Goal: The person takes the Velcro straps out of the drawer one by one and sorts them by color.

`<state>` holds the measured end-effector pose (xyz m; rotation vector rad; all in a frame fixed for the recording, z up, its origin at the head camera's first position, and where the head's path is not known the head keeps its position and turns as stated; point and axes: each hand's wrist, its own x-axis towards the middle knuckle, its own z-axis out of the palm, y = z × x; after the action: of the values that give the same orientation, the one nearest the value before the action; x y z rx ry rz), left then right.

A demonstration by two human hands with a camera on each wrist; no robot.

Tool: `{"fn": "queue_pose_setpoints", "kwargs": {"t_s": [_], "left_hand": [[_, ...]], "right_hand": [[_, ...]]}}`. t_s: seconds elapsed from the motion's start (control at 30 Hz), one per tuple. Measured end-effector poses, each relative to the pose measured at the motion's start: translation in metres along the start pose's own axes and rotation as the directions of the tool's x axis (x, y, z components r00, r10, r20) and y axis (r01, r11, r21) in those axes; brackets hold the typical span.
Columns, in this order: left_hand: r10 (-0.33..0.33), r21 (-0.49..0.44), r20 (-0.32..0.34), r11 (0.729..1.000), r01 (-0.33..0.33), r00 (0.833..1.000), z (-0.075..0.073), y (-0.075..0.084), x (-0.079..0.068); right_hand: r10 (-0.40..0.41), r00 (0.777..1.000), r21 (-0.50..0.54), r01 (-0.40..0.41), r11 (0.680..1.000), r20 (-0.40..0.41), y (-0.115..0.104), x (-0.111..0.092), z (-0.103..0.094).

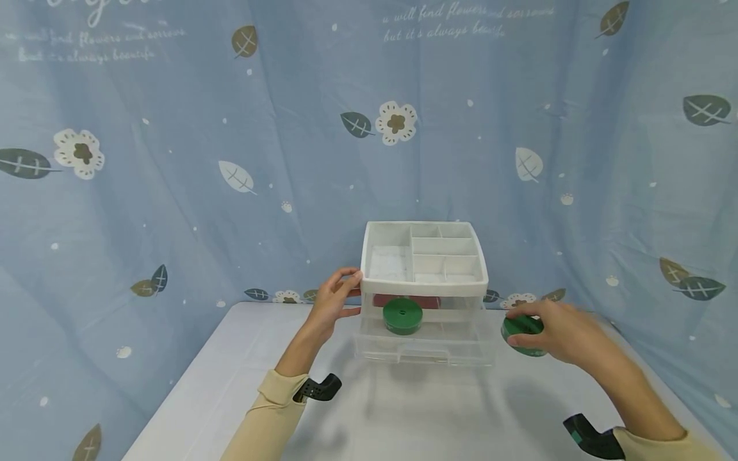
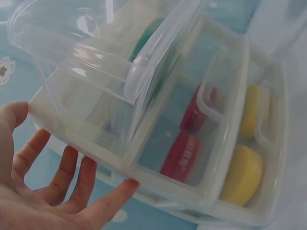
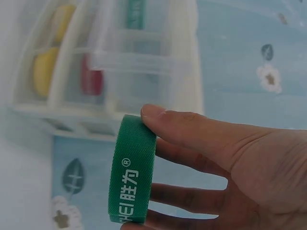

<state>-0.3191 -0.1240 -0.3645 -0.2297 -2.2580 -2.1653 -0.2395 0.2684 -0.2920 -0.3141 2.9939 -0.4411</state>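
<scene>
Toward the back of the bench [image 1: 242, 371], in the head view, your left hand [image 1: 328, 305] touched the side of the white organizer [image 1: 425, 287] with relaxed, spread fingers. The clear top drawer [image 1: 375, 349] stood pulled out, its stored green roll [image 1: 402, 316] partly hiding something red [image 1: 431, 301] behind it. Your right hand [image 1: 559, 330] grasped the held green roll [image 1: 521, 325] to the right of the organizer, apart from it, with fingers covering part of the roll. At the upper left, the white lettering on the curtain [image 1: 311, 83] was cut off.

From the left wrist, glare on the clear plastic left the stored green roll a vague curve. Red pieces [image 2: 181, 157] showed through the tier below and yellow pieces [image 2: 243, 175] through the lowest one. Your palm ran out of frame.

From the right wrist, you pinched the held green roll between thumb and fingers, some fingers partly hidden behind it. Its white lettering was cut short at the lower end, and the organizer beyond was blurred.
</scene>
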Motion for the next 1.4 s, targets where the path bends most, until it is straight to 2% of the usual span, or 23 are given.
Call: {"fn": "queue_pose_setpoints", "kwargs": {"t_s": [0.13,0.33,0.73,1.07,1.27,1.4], "left_hand": [[-0.007,-0.004,-0.004,1.000,0.007,1.000,0.000,0.001,0.000],[-0.017,-0.008,0.000,1.000,0.017,1.000,0.001,0.001,0.000],[-0.005,0.009,-0.017,1.000,0.005,1.000,0.002,0.001,-0.001],[0.004,0.004,-0.022,1.000,-0.004,1.000,0.001,0.000,0.000],[0.018,0.008,-0.027,1.000,-0.018,0.999,0.003,-0.001,0.001],[0.029,0.011,-0.030,1.000,-0.028,0.999,0.004,-0.001,0.000]], "right_hand": [[0.004,1.000,0.032,-0.004,0.999,0.018,0.012,0.005,0.015],[0.056,0.997,0.045,-0.058,0.997,0.046,0.027,0.015,0.037],[0.107,0.994,0.018,-0.107,0.994,0.024,0.046,0.031,0.083],[0.113,0.993,0.014,-0.113,0.993,-0.029,0.052,0.050,0.102],[0.108,0.990,-0.009,-0.109,0.994,-0.092,0.050,0.063,0.109],[0.127,0.988,-0.016,-0.129,0.992,-0.093,0.052,0.071,0.113]]}}
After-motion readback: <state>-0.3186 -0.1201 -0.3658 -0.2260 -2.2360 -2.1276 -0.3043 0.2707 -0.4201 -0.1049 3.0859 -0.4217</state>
